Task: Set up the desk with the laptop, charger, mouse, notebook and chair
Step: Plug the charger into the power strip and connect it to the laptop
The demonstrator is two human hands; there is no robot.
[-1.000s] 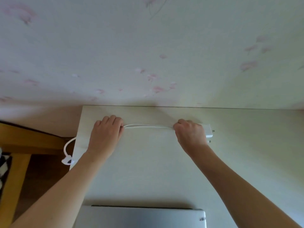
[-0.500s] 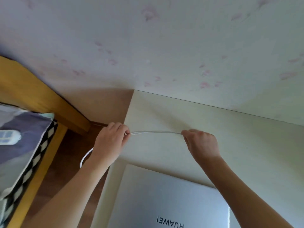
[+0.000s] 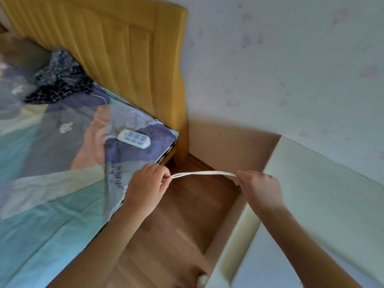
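A white charger cable (image 3: 203, 173) stretches in doubled strands between my two hands, above the wooden floor gap left of the desk (image 3: 324, 196). My left hand (image 3: 145, 188) is closed on its left end beside the bed's edge. My right hand (image 3: 259, 190) pinches the right end at the desk's left edge. More white cable hangs down under my left hand. The silver laptop's corner (image 3: 270, 273) shows at the bottom right on the desk. The charger's plug brick is hidden.
A bed (image 3: 52, 183) with a patterned cover fills the left side, with a yellow headboard (image 3: 116, 48) behind it. A white power strip (image 3: 134, 138) lies on the bed near its corner. Wooden floor (image 3: 176, 225) runs between bed and desk.
The view has swung left from the desk toward the bed. Both hands, still holding the cable, moved left off the desk to above the floor gap. The laptop slid nearly out of view.
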